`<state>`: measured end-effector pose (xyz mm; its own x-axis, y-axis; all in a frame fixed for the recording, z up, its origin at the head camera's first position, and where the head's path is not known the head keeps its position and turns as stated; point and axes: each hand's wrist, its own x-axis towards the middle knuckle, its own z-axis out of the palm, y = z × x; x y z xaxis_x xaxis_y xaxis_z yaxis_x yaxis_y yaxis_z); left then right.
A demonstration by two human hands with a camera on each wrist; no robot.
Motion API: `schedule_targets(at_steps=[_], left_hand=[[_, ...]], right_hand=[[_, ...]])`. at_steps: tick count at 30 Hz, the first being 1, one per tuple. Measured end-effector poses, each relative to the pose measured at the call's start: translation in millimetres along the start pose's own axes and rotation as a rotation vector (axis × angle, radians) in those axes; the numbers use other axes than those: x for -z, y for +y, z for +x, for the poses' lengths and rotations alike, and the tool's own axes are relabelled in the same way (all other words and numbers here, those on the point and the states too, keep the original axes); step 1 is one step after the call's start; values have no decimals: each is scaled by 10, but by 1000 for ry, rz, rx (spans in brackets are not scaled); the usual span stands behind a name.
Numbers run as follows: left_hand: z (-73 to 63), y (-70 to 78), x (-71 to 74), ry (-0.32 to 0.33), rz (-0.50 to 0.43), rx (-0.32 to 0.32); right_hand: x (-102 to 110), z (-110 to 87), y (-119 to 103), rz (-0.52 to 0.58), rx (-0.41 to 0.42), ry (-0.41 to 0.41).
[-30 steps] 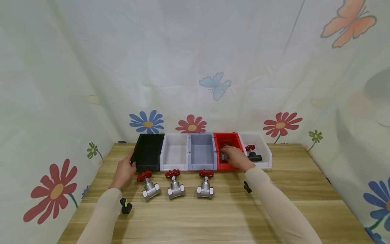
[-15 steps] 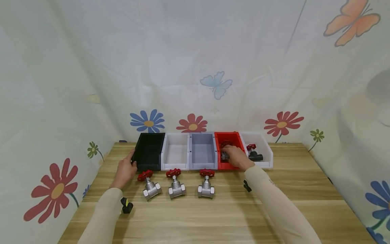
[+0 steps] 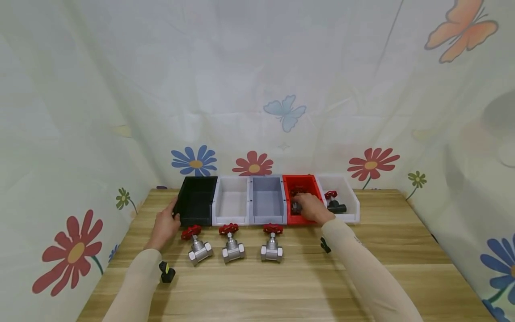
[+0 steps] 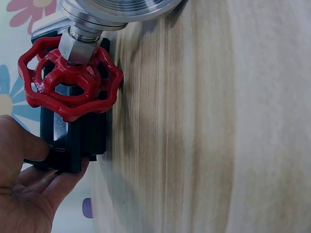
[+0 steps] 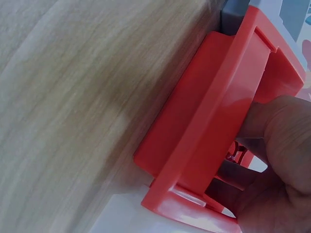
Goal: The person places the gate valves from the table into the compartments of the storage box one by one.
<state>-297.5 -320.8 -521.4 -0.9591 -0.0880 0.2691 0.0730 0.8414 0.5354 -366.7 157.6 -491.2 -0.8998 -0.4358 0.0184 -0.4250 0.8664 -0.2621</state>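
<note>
At the far left bin, my left hand (image 3: 164, 226) pinches the side of the black bin (image 3: 197, 180), thumb on one face of the wall and fingers under it in the left wrist view. My right hand (image 3: 311, 208) reaches into the red bin (image 5: 199, 131), its fingers curled around a dark grey valve (image 3: 296, 207) with a red handwheel (image 5: 235, 153). The fingertips are mostly hidden behind the bin's front wall. Three silver gate valves with red handwheels, the left one (image 3: 200, 251), the middle one (image 3: 232, 251) and the right one (image 3: 272, 251), lie before the bins.
Between the black and red bins stand a white bin (image 3: 231, 220) and a grey bin (image 3: 268, 220). At the right end, another white bin (image 3: 354, 201) holds a dark valve (image 3: 336, 206) with a red handwheel. A flowered curtain (image 3: 225, 89) hangs behind the wooden table (image 3: 241, 295).
Both hands stay at the same bins. The right hand shifts very slightly in the red bin, and the dark valve turns a little under it.
</note>
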Motion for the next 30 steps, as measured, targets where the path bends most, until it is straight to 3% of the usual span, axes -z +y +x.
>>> schedule_targets(at_steps=[14, 21, 30], left_hand=[[5, 0, -24, 8, -10, 12], [2, 19, -24, -40, -5, 38], [7, 9, 0, -29, -11, 47]], right_hand=[[97, -102, -106, -5, 11, 98], [167, -178, -191, -28, -37, 126], [369, -373, -399, -47, 19, 171]])
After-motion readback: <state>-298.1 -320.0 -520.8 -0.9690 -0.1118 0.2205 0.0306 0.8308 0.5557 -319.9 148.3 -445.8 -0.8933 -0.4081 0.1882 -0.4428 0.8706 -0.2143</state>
